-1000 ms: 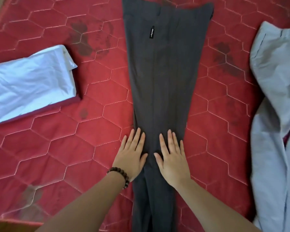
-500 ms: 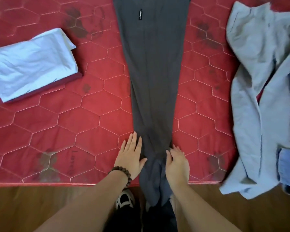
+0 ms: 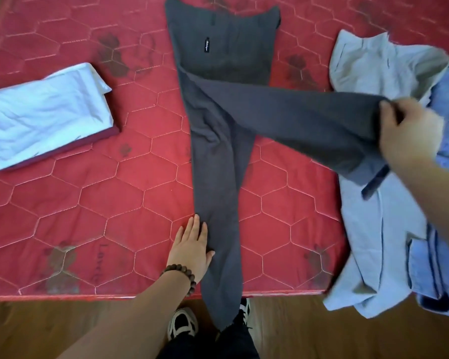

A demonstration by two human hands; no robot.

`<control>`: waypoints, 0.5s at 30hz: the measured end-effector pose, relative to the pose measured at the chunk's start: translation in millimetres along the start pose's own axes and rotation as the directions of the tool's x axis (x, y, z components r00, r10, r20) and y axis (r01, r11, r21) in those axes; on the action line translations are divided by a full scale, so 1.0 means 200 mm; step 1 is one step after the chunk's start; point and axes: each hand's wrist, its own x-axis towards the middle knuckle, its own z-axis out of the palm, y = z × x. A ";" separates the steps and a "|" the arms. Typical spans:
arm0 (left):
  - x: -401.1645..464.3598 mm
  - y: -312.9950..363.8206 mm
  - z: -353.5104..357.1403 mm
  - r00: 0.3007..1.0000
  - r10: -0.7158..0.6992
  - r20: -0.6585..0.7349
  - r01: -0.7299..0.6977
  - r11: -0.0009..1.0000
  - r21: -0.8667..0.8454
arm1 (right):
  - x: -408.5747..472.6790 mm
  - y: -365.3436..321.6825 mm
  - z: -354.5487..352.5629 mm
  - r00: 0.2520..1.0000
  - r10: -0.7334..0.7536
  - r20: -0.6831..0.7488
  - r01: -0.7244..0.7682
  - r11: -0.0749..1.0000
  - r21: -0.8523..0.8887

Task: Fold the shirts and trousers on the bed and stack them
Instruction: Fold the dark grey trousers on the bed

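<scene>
Dark grey trousers lie lengthwise down the middle of the red quilted bed, waistband at the far end. One leg runs toward me and hangs over the bed's front edge. My left hand rests flat, fingers apart, on that leg's left side. My right hand grips the hem of the other leg, lifted and stretched out to the right above the bed. A folded pale blue shirt on a dark red garment sits at the left.
A loose heap of light grey and blue clothes covers the bed's right side and hangs over its front edge. Wooden floor lies below the bed edge, with my black-and-white shoes on it.
My right hand closed on one trouser leg's hem and swung it up and out to the right. My left hand stayed flat on the other leg.
</scene>
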 end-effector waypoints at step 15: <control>0.40 0.11 -0.28 0.800 -0.578 -0.160 0.407 0.720 -0.562 | -0.46 -0.24 0.59 0.894 -0.152 0.422 0.106 0.986 0.131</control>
